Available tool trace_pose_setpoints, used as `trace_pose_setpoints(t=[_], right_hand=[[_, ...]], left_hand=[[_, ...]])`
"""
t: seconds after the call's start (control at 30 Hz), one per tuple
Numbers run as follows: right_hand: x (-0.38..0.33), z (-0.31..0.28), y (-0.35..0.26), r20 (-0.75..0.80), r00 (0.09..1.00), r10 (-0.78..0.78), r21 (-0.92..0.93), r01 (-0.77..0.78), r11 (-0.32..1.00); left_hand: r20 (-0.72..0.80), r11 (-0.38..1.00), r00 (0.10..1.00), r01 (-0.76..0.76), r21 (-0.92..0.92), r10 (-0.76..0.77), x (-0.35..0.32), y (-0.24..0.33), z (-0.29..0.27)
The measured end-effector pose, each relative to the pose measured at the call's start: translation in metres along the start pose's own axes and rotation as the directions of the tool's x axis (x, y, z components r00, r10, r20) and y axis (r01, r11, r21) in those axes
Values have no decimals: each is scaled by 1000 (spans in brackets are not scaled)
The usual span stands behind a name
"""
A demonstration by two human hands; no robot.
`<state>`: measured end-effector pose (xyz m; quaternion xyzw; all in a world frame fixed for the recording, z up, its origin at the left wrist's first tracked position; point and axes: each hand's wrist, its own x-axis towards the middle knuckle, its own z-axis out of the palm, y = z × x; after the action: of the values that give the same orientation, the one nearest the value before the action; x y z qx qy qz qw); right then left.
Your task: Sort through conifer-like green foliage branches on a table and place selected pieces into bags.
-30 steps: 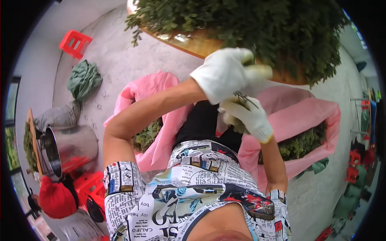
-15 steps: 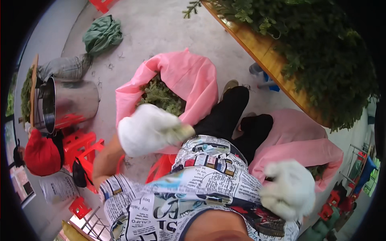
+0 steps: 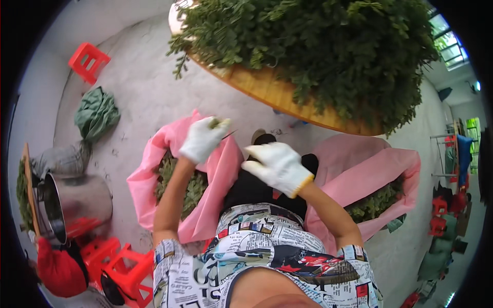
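Note:
My left hand (image 3: 201, 141), in a white glove, is raised over the rim of the left pink sack (image 3: 143, 177). Its fingers are closed. A small greenish bit and a thin dark point show at the fingertips, too little to name. My right hand (image 3: 280, 167), also white-gloved, hovers over my lap to the right of that sack, its fingers stretched out and nothing seen in them. Green conifer sprigs (image 3: 192, 192) fill the left sack. More sprigs (image 3: 377, 200) show in the mouth of the right pink sack (image 3: 349, 187).
Ahead, a wooden table (image 3: 257, 84) bears a big heap of conifer branches (image 3: 328, 51). At left are a metal drum (image 3: 84, 200), a green cloth bundle (image 3: 96, 114), red stools (image 3: 131, 272) and a person in red (image 3: 59, 272). Another red stool (image 3: 88, 61) stands far left.
Both hands have moved up and away from my body, the right one swinging left from the right sack toward the middle. The view has shifted, bringing the table more to the centre.

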<state>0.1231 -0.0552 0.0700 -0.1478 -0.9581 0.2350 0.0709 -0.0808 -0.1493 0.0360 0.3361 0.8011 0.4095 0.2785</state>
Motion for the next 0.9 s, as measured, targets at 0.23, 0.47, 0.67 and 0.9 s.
trace_pose_setpoints(t=[0.23,0.47,0.67,0.9], right_hand=[[-56,-79,14,-297,955,-25,-273,-60,960],[-32,-224,32,-758,642,-112,-375,-288,881],[37,-355,48,-874,472,118,-249,-643,724],[108,-381,121,-937,268,223,-130,-863,489]], left_hand=[[-82,998,997,-4,58,9,173,-157,180],[-147,992,985,-103,-67,92,160,-125,147],[-92,996,992,-90,2,89,137,-88,131],[-58,944,959,-261,201,277,137,-88,118]])
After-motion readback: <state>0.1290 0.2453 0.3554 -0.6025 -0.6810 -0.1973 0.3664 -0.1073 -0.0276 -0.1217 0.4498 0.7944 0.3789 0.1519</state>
